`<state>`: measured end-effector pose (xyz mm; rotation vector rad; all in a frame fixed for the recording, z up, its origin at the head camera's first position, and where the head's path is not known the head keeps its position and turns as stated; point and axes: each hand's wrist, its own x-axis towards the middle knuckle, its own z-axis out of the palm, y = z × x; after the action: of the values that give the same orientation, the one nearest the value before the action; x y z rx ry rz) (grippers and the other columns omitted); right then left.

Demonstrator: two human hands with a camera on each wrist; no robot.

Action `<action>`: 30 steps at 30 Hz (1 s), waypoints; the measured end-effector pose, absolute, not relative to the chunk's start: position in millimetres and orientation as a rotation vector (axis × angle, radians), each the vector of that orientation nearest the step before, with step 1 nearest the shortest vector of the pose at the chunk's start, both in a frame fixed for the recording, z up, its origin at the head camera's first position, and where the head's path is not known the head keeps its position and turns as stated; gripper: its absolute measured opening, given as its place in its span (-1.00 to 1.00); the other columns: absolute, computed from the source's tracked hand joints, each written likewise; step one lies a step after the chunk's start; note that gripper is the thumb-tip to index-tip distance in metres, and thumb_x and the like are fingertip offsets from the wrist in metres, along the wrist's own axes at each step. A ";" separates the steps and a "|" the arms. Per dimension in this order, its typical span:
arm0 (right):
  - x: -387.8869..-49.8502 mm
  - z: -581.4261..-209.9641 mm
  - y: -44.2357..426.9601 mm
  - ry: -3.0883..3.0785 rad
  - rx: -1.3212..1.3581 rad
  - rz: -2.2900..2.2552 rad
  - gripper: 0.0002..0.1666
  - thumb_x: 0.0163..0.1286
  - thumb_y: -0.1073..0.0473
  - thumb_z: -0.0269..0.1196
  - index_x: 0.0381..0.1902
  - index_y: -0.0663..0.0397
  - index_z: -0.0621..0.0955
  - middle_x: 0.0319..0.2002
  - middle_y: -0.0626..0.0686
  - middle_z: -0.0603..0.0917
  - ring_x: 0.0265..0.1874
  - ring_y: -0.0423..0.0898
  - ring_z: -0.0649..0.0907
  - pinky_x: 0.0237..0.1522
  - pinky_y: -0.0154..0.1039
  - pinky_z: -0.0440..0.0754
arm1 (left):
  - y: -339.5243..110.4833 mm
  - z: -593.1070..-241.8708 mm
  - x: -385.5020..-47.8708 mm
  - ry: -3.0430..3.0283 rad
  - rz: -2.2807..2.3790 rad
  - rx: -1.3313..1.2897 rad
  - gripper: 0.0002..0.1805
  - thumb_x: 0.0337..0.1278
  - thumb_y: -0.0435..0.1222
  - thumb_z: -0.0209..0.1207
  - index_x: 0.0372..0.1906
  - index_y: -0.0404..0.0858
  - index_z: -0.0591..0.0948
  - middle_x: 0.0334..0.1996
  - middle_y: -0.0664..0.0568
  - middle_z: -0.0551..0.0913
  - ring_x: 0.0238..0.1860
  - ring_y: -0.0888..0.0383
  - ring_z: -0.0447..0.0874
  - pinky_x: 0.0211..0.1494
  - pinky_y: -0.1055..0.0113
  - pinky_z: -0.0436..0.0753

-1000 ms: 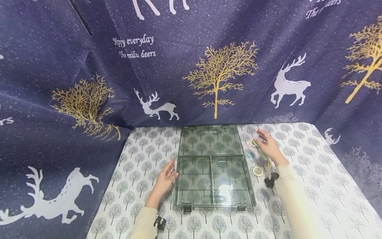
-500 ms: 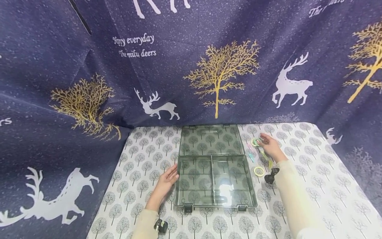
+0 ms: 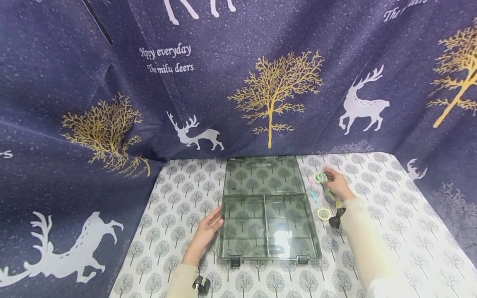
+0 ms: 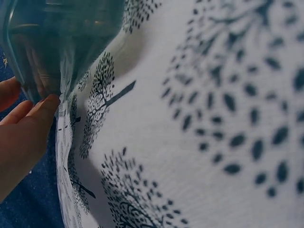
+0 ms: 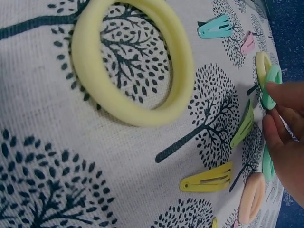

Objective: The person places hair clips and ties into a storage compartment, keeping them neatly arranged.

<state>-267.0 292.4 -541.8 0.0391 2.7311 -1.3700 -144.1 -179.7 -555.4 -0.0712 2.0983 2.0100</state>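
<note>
In the right wrist view, my right hand (image 5: pixel 289 128) pinches a mint green hair tie (image 5: pixel 273 71) between thumb and fingers. A pale yellow hair tie (image 5: pixel 260 61) lies right beside it. Under and near the hand are a green snap hair clip (image 5: pixel 244 126), a yellow snap clip (image 5: pixel 209 179), a peach hair tie (image 5: pixel 245 202) and a second green hair tie (image 5: pixel 268 166), partly covered by the fingers. My left hand (image 3: pixel 208 227) rests its extended fingers against the left wall of a transparent grey-green divided box (image 3: pixel 270 259).
The box's hinged lid (image 3: pixel 264 176) lies opened back toward the curtain (image 3: pixel 208 103). A larger-looking yellow hair tie (image 5: pixel 182 66), a turquoise clip (image 5: pixel 216 27) and a pink clip (image 5: pixel 248 43) lie right of the box on the tree-print tablecloth (image 3: pixel 167 223).
My right hand has come down onto the hair ties, and the green one now shows between its fingers. My left hand has shifted slightly toward me and against the box wall.
</note>
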 end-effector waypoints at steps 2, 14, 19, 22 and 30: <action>-266.6 -542.9 291.7 2.758 0.026 -1.366 -0.31 0.29 0.44 0.13 0.35 0.49 0.20 0.23 0.55 0.32 0.20 0.45 0.36 0.25 0.24 0.39 | -179.3 -555.9 -144.0 2.095 2.014 -0.072 -0.40 0.32 -0.41 0.06 0.43 -0.31 0.22 0.40 -0.23 0.24 0.40 -0.13 0.21 0.39 0.29 0.29; -267.7 -544.8 288.0 2.811 0.079 -1.355 -0.28 0.27 0.31 0.29 0.31 0.44 0.28 0.03 0.48 0.45 -0.02 0.31 0.49 -0.02 0.10 0.59 | -179.5 -556.6 -144.4 2.071 2.050 -0.087 -0.39 0.29 -0.44 0.07 0.42 -0.30 0.25 0.40 -0.22 0.25 0.40 -0.10 0.23 0.35 0.38 0.34; -266.3 -546.6 290.7 2.807 0.093 -1.411 -0.28 0.24 0.21 0.34 0.28 0.38 0.34 -0.08 0.37 0.48 -0.10 0.21 0.49 -0.12 0.02 0.59 | -180.2 -557.2 -144.3 2.063 2.043 -0.084 -0.39 0.30 -0.42 0.08 0.43 -0.29 0.24 0.41 -0.21 0.24 0.40 -0.10 0.22 0.33 0.41 0.35; -264.6 -547.1 291.7 2.815 0.076 -1.483 -0.33 0.22 0.19 0.36 0.22 0.36 0.41 -0.19 0.28 0.51 -0.19 0.13 0.51 -0.21 -0.07 0.61 | -180.5 -557.6 -144.5 2.063 2.043 -0.088 -0.39 0.30 -0.42 0.08 0.43 -0.28 0.24 0.41 -0.20 0.25 0.40 -0.10 0.23 0.33 0.40 0.36; -264.6 -545.0 289.4 2.878 0.165 -1.432 -0.55 0.34 0.35 0.19 0.15 0.47 0.47 -0.06 0.44 0.55 -0.03 0.32 0.57 -0.08 -0.08 0.66 | -179.0 -557.2 -144.9 2.057 2.059 -0.098 -0.39 0.29 -0.45 0.07 0.42 -0.28 0.25 0.41 -0.19 0.25 0.40 -0.08 0.23 0.34 0.38 0.35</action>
<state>-264.6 289.4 -545.0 0.1655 2.8778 -1.4323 -144.9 -179.0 -557.2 -0.0976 2.0572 2.0591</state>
